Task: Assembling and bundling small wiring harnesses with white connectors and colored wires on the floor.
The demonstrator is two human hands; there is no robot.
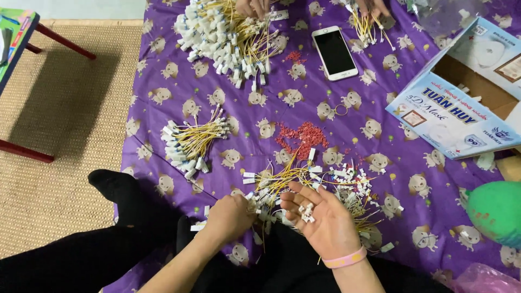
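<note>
My left hand is curled, fingers down, pinching at a loose heap of yellow wires with white connectors on the purple cloth. My right hand lies palm up beside it, cupping several small white connector pieces; a pink band circles its wrist. A scatter of tiny red bits lies just beyond the heap. A tied bundle of yellow wires rests to the left.
A big pile of finished wires and a white phone lie at the far side, where another person's hands work. An open cardboard box sits right, a green object lower right, a woven mat left.
</note>
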